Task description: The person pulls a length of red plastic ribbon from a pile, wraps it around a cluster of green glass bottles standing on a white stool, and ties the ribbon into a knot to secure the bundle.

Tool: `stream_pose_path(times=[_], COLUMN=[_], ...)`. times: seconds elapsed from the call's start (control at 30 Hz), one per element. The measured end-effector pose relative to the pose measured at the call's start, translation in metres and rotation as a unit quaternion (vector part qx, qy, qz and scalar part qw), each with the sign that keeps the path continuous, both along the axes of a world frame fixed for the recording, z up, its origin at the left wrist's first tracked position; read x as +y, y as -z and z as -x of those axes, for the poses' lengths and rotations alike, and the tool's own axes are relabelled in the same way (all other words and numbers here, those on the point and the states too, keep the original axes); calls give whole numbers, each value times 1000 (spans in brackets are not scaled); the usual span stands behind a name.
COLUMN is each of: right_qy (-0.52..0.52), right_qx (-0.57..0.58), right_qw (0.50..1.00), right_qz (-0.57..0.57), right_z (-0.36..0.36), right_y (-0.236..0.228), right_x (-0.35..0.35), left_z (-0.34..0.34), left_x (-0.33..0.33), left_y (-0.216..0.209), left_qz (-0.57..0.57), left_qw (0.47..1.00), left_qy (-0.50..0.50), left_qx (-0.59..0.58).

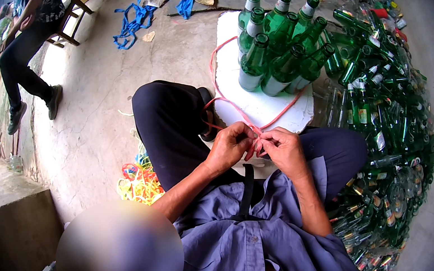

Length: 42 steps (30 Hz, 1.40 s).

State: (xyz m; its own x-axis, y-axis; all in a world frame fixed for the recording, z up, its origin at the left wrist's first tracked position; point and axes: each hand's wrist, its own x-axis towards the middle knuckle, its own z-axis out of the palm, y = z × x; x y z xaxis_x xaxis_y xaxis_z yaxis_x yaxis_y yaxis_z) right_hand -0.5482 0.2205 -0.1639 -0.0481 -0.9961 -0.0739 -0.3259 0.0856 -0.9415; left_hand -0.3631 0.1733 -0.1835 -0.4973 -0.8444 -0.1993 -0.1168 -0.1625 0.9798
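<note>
Head view: L hand (pixel 228 146) & R hand (pixel 283 147) are meeting just above the knees, fingertips touching, both pinching a red string (pixel 235 107) at the spot where its two ends are crossing. L fingers are curling over the strand from the left; R thumb & forefinger are gripping it from the right. Neither hand is slack.

The string is running up from the hands, looping over a white slab (pixel 281 108) and passing round the base of a bottle cluster (pixel 283 48), w/ one arc reaching the slab's far left edge. The cluster, green glass bottles w/ green caps, is standing on the slab, necks leaning inward & touching. The slab is lying on the concrete floor (pixel 104 102) just past the person's dark trouser legs (pixel 170 126).

To the right, a big heap of loose bottles (pixel 386 126) is lying on the ground, reaching from top right down to the lower edge, right beside the slab. Left of the knee, a tangle of coloured strings (pixel 139 182), yellow, red & green, is sitting on the floor. Blue straps (pixel 162 2) are lying farther up. Top left, another person (pixel 28 57) in dark trousers is sitting on a wooden chair (pixel 75 10), well apart.
</note>
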Motion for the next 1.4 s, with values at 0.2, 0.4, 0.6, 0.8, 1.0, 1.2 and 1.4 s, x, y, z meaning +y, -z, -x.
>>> stream_pose_path(times=[0.2,0.4,0.6,0.8,1.0,1.2,1.4], right_qy=[23,45,26,20,17,-2,-23], right_qx=[-48,61,112,128,133,136,150], right_qw=[998,991,979,972,970,977,974], right_qz=[29,106,166,195,200,164,166], right_z=[-7,-9,-16,-19,-21,-21,-23], right_y=[1,0,2,8,13,8,11], right_x=[2,2,1,2,2,2,3], left_z=[7,6,5,4,6,7,4], left_x=[1,6,11,6,2,0,2], left_y=[-1,-14,5,-7,-7,-8,12], left_qz=[207,162,-12,-105,-136,-133,-119], left_qw=[974,972,993,991,988,987,990], left_qy=[-77,-100,-110,-83,-70,-69,-62], left_qx=[-47,-140,-27,-12,-17,-52,-40])
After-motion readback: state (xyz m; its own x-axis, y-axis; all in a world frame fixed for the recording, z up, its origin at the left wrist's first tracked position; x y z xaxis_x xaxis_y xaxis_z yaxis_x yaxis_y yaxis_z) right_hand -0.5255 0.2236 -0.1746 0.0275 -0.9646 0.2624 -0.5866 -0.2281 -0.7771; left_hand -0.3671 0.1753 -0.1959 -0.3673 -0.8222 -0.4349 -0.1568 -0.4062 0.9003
